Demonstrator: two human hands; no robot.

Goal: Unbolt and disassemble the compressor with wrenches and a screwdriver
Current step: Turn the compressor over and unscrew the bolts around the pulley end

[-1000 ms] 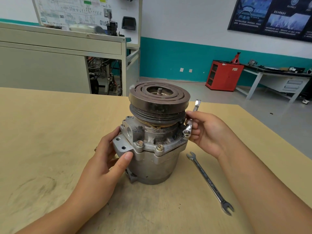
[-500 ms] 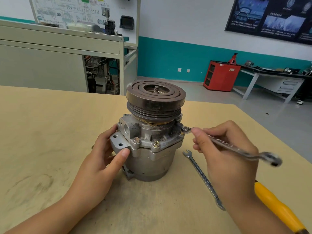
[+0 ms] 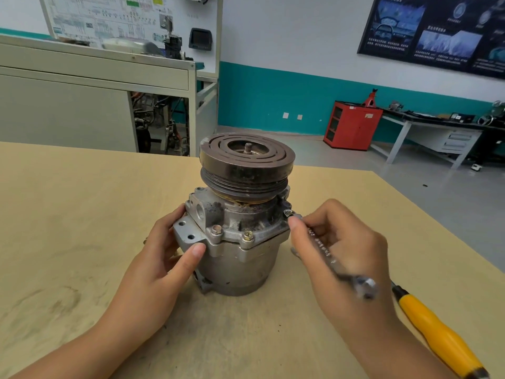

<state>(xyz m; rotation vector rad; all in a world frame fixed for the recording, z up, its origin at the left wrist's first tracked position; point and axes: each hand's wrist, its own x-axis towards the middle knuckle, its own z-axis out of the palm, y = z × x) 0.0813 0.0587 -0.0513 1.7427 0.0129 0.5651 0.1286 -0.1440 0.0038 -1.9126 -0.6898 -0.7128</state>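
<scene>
On the table: the compressor stands upright in the middle, with its pulley on top.
Left hand: its fingers curl round the left side of the compressor and the thumb lies on the near edge, holding it steady.
Right hand: it pinches a wrench close to the ring end.
Ring end: it sits on a bolt on the right side. The handle points near and right and looks blurry.
Front bolts: two show, and both are in place.
Screwdriver: it lies at the near right, and no hand is on it.
Done: I see no part taken off.
To do: almost all of it, I think. The bolts must come out, then the body must be pulled apart.
</scene>
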